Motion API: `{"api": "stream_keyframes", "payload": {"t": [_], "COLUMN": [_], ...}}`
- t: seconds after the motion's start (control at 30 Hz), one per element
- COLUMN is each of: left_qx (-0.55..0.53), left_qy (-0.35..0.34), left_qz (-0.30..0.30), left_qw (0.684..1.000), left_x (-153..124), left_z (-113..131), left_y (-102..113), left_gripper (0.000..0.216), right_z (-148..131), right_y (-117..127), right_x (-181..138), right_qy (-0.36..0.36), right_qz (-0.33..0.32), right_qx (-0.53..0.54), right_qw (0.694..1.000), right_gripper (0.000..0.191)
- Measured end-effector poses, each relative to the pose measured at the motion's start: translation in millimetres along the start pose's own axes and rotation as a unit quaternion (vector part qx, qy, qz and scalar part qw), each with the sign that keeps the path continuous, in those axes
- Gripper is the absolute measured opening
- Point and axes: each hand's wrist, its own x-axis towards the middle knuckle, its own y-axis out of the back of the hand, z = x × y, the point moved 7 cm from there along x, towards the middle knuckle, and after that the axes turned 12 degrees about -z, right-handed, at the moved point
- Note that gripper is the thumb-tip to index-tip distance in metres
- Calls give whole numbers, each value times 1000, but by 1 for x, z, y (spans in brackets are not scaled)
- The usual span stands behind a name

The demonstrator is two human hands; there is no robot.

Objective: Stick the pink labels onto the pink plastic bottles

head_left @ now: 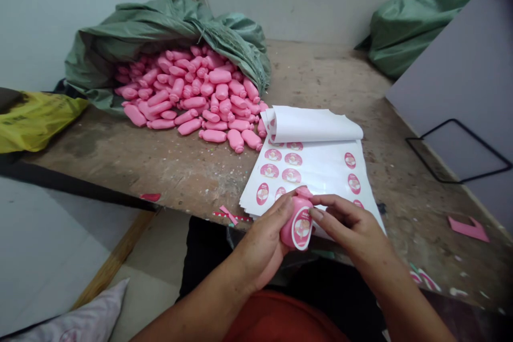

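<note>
Wrapped around a small pink plastic bottle [287, 235], my left hand [260, 243] holds it tilted over the table's front edge, its thumb along the side. An oval pink-and-white sticker [302, 231] lies against the bottle's front. My right hand [356, 230] is at the bottle's upper right, thumb on the sticker's upper edge and index finger near the bottle's neck. Just beyond my hands lies a stack of white sticker sheets [320, 171] with oval and arched pink labels. The top sheet [316, 124] is curled back at its far end.
A green woven sack [160, 21] spills a heap of pink bottles [196, 91] at the back left. A yellow bag [40, 120] is at far left. Another green sack [417, 21], a black wire frame [457, 152] and a pink scrap [468, 228] are on the right.
</note>
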Motion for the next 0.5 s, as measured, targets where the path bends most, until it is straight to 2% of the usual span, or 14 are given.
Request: {"api": "stream_keyframes", "payload": {"t": [0.33, 0.5], "left_qx": [21, 54], "left_qy": [-1, 0], "left_qz": [16, 6], "left_qw": [1000, 999], "left_x": [1, -2], "left_z": [0, 2], "left_y": [3, 2], "left_gripper": [32, 31], "right_z": [-3, -5], "right_y": [-2, -2], "right_x": [1, -1], "right_qy": [15, 30], "right_qz": [11, 23], "right_qx": [-12, -58], "right_qw": [1000, 998], "right_gripper": [25, 27]}}
